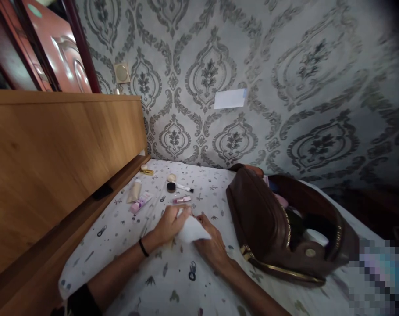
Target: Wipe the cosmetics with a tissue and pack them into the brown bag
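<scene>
Both hands meet over the middle of the patterned sheet, around a white wipe or tissue [193, 229]. My left hand [171, 223], with a black band at its wrist, pinches the left edge of the white piece. On its right side, my right hand [212, 243] has its fingers curled against it; a small dark bit shows between the hands, too small to name. Just beyond them lie a pink tube [181, 199], a round black-lidded jar [171, 188], a white tube with a black cap [184, 188] and a pale round item [171, 177].
An open brown leather bag [261, 219] with items inside stands at the right. Two tubes, one beige [136, 191] and one pink-purple [141, 202], lie at the left, near a gold item [147, 172]. A wooden panel [68, 166] borders the left; a patterned wall rises behind.
</scene>
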The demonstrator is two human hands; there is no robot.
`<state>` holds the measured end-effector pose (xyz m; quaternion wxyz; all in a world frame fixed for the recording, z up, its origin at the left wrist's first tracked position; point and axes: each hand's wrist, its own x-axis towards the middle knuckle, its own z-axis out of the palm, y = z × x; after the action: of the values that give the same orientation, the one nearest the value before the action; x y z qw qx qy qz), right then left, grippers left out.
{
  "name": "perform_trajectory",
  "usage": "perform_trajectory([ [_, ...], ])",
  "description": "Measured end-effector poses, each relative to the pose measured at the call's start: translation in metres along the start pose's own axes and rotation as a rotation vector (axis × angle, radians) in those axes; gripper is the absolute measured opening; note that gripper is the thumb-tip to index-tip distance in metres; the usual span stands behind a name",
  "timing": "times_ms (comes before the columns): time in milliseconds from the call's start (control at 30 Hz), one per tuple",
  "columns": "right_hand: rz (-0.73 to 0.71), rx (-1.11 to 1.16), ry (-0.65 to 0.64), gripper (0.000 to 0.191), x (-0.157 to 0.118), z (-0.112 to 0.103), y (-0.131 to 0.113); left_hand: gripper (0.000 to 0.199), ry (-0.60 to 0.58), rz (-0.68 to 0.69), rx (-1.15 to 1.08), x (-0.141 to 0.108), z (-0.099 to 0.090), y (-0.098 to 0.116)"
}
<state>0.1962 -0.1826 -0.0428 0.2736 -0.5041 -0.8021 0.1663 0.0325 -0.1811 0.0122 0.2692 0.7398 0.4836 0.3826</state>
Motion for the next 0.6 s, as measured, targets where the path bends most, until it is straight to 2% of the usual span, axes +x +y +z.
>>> perform_trajectory([
  [67,-0.001,0.064,0.053,0.027,-0.001,0.004,0.003,0.039,0.057,-0.079,0.236,0.017,-0.021,-0.015],
  [167,-0.003,0.194,0.113,0.033,0.0,0.007,0.009,0.031,0.153,-0.197,0.393,0.043,-0.067,-0.044],
  [267,0.022,0.282,0.164,0.032,0.003,0.008,0.016,0.036,0.229,-0.395,0.579,0.057,-0.113,-0.075],
  [333,0.028,0.312,0.175,0.031,0.004,0.008,0.017,0.047,0.212,-0.512,0.665,0.057,-0.136,-0.095],
  [400,0.035,0.323,0.177,0.029,0.004,0.008,0.017,0.058,0.143,-0.586,0.7,0.051,-0.147,-0.109],
  [467,0.048,0.322,0.176,0.026,0.003,0.008,0.014,0.061,0.081,-0.605,0.709,0.046,-0.149,-0.117],
  [600,0.08,0.322,0.174,0.022,-0.001,0.009,0.007,0.057,0.021,-0.539,0.686,0.046,-0.145,-0.119],
])
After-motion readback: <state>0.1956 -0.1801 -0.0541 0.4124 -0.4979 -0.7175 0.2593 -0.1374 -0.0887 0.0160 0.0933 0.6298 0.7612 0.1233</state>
